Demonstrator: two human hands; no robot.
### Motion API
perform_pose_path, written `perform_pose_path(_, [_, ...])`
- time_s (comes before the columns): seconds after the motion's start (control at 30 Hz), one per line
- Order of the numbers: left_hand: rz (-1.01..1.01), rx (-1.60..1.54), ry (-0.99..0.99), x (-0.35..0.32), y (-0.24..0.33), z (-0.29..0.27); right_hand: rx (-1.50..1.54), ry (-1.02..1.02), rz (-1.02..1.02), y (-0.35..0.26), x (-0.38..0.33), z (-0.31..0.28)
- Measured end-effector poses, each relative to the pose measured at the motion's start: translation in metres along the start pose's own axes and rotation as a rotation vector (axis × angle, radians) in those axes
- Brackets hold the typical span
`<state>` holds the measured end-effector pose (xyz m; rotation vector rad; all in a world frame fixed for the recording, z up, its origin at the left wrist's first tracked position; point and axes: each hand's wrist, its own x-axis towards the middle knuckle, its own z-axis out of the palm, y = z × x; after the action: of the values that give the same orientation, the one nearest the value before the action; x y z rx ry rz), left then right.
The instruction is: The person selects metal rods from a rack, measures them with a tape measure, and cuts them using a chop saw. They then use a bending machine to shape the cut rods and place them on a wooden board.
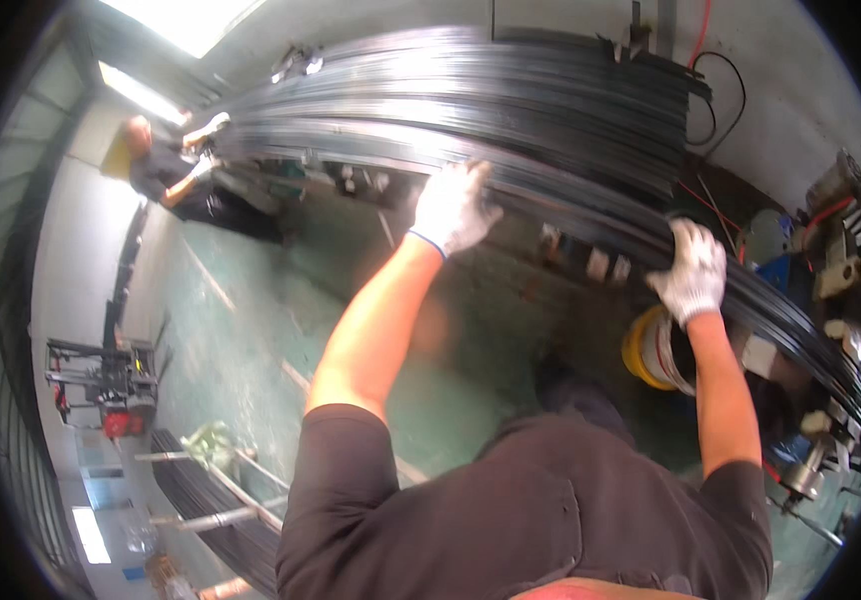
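Observation:
A broad layer of long, dark, shiny strips (571, 110), metal-looking, stretches across the top of the view. My left hand (454, 208), in a white knit glove, has its fingers hooked over the near edge of the strips, thumb below. Farther right, my right hand (693, 268), also in a white glove, grips a narrower bundle of strips (781, 318) that bends toward the right rim. The fingertips of both hands are partly hidden against the strips.
A co-worker (176, 175) in dark clothes and light gloves stands at the strips' far left end. Below my right hand is a yellow-and-white bucket (649, 350). Machinery (846, 240) lines the right side. A forklift (106, 385) and another rack of dark strips (216, 505) are at left.

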<state>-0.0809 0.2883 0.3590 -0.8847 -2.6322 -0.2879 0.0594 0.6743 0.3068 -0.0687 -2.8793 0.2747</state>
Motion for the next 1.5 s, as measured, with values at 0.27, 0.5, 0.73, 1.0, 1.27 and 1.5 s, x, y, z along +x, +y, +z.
perform_pose_path(0.27, [0.143,0.012,-0.565,0.07,-0.113,0.031,0.041,0.013,0.066,-0.016,0.004,0.003])
perform_pose_path(0.5, [0.292,-0.103,-0.614,0.099,-0.159,0.031,0.045,-0.196,0.2,-0.064,0.051,-0.014])
perform_pose_path(0.73, [0.307,-0.198,-0.353,0.05,-0.218,0.04,0.075,0.094,0.0,-0.129,0.062,0.043])
perform_pose_path(1.0, [0.326,-0.183,-0.083,0.003,-0.224,0.036,0.034,0.159,-0.013,-0.151,0.067,0.034])
perform_pose_path(1.27, [0.241,-0.291,-0.136,0.017,-0.222,0.032,0.44,-0.619,0.308,-0.173,0.21,0.073])
perform_pose_path(1.5, [-0.009,-0.267,-0.189,0.05,-0.31,0.04,0.356,-0.681,0.333,-0.182,0.223,0.069])
